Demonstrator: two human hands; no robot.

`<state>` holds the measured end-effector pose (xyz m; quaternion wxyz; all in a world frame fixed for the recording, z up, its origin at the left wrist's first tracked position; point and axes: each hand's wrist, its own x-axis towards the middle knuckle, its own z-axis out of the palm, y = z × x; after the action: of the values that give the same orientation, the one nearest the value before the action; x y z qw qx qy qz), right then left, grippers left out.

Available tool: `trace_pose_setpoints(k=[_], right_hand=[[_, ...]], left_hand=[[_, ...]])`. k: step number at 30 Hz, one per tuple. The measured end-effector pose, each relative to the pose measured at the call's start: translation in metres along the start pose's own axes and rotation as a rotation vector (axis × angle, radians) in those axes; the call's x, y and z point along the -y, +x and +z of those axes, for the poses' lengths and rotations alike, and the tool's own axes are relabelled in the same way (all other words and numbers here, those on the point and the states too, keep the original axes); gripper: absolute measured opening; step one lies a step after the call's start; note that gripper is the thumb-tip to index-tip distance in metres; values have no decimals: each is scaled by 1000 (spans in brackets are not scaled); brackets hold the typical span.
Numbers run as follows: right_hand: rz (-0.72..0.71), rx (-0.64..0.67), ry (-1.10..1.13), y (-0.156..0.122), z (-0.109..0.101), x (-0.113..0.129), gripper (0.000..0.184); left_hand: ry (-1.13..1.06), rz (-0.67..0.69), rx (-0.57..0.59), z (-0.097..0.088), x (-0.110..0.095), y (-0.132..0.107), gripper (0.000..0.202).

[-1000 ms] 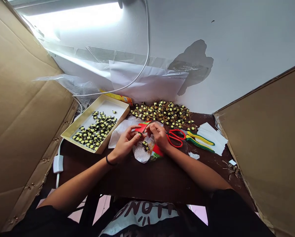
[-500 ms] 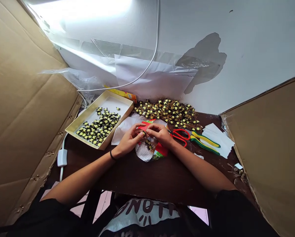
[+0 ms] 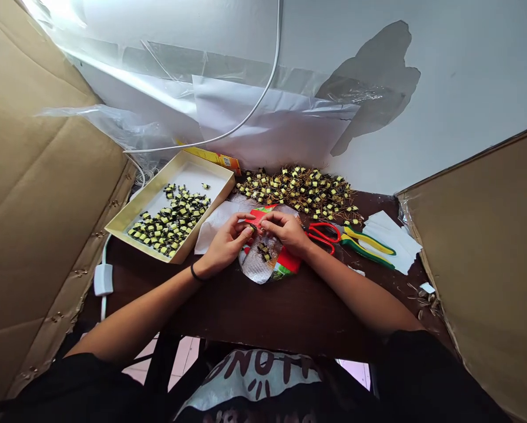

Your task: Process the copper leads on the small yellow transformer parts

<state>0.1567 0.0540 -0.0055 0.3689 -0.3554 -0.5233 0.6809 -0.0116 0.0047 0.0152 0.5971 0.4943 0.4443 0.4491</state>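
Observation:
Between the thumb and fingers of my left hand [image 3: 225,245] is a small yellow-and-black transformer coil [image 3: 253,227]. My right hand [image 3: 288,235] pinches close beside it, at what looks like the coil's thin wire lead; the fingertips cover most of this. Below both hands lies a silver foil-lined packet [image 3: 257,272] with red and green printing. A few more coils with copper-coloured wires [image 3: 264,252] rest on the foil.
At left stands a shallow cream box [image 3: 205,222] holding many coils. Behind the hands is a heap of wired coils [image 3: 298,188]. Red-handled scissors [image 3: 324,231], yellow-green pliers [image 3: 369,249] and white paper [image 3: 398,249] lie right. Cardboard walls [image 3: 487,235] flank the table.
The head view has shifted slightly. My hands have drawn a little apart, showing more of the coil at my left fingertips. My right hand still pinches.

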Motion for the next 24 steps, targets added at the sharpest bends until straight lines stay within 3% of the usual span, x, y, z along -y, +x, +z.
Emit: trace_pose_setpoints(k=[10, 17, 24], right_hand=[[2, 94, -14, 3, -1, 1, 32], [16, 19, -42, 3, 1, -2, 32], [111, -49, 62, 2, 7, -1, 33]], left_hand=[[22, -8, 33, -1, 1, 2, 45], [-19, -37, 0, 0, 3, 3, 43], [75, 38, -84, 0, 12, 1, 42]])
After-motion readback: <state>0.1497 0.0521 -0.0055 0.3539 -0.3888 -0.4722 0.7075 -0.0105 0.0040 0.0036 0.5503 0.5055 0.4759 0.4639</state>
